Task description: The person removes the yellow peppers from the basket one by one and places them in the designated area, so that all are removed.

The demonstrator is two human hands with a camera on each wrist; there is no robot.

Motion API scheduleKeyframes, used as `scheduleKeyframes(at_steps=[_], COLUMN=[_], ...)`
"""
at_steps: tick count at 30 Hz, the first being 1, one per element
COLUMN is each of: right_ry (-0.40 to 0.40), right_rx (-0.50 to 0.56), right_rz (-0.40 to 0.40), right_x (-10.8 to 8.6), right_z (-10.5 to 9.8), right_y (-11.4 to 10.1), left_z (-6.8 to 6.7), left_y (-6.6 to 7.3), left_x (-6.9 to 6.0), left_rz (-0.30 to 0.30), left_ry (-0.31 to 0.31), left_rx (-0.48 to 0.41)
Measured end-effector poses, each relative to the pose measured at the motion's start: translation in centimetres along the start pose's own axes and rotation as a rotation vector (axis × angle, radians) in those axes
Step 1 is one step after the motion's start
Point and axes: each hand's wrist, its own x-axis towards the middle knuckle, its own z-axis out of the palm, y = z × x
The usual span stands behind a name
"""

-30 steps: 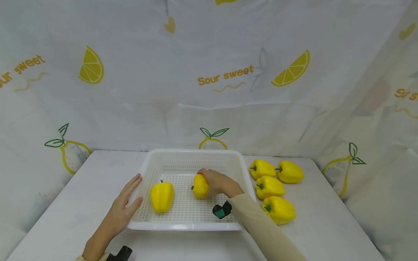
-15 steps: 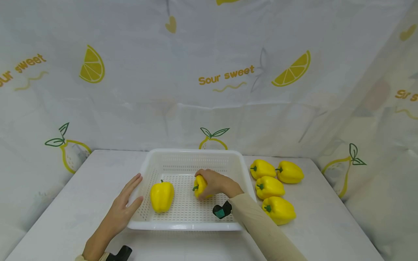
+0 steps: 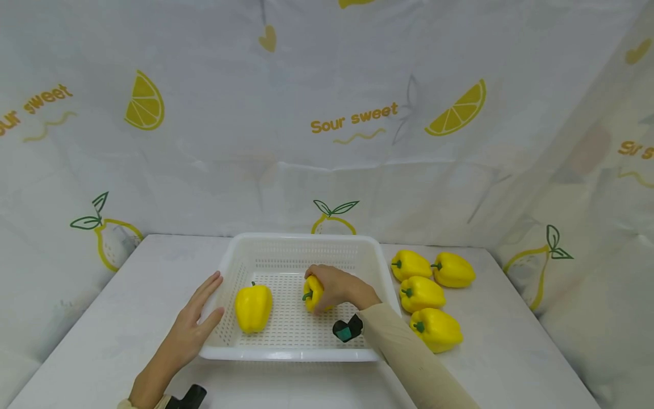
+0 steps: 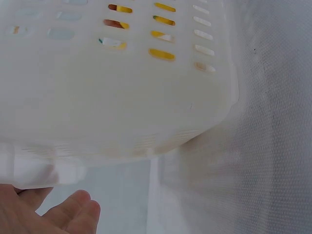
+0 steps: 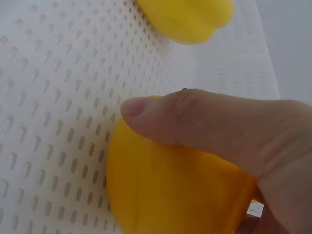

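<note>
Held yellow pepper (image 3: 314,287) is inside the white basket (image 3: 286,356), just off its middle, its green stem aimed between eight and nine o'clock in the head view; its long axis, as far as it shows, runs roughly from nine to three, the blunt end hidden by the grasping hand. Leftmost, the left hand (image 3: 191,324) is at the basket's nine o'clock side with fingers extended and thumb spread, well apart from the other hand; whether it touches the rim I cannot tell. Next comes the basket, perforated in floor and walls, with two peppers in it. Its left pepper (image 3: 253,308) lies toward nine o'clock on the floor, stem at twelve, long axis twelve to six, apart from the held one. Right of that, the right hand (image 3: 343,287) reaches in from about four o'clock and clamps the held pepper between thumb and fingers, the thumb lying across its side in the right wrist view; whether the pepper touches the floor is unclear. Beyond the basket's three o'clock wall, four loose peppers (image 3: 422,293) lie clustered on the white table (image 3: 511,352), stems turned roughly toward nine o'clock.
</note>
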Motion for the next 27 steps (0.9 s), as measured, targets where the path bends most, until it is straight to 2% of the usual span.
scheduleKeyframes(at_steps=[10,19,27], right_ry=[0.024,0.052,0.094], right_rx=[-0.017,0.014,0.079], right_rz=[-0.019,-0.027,-0.085], right_x=[-0.2,-0.46,-0.56], right_z=[-0.29,-0.5,-0.85], right_y=[-0.3,-0.52,-0.48], left_z=[-0.06,-0.03,-0.05], left_y=[-0.03,-0.13,-0.13], left_x=[0.03,0.08,0.05], left_rz=[0.001,0.007,0.003], left_ry=[0.002,0.002,-0.01], left_rx=[-0.003,-0.017,-0.037])
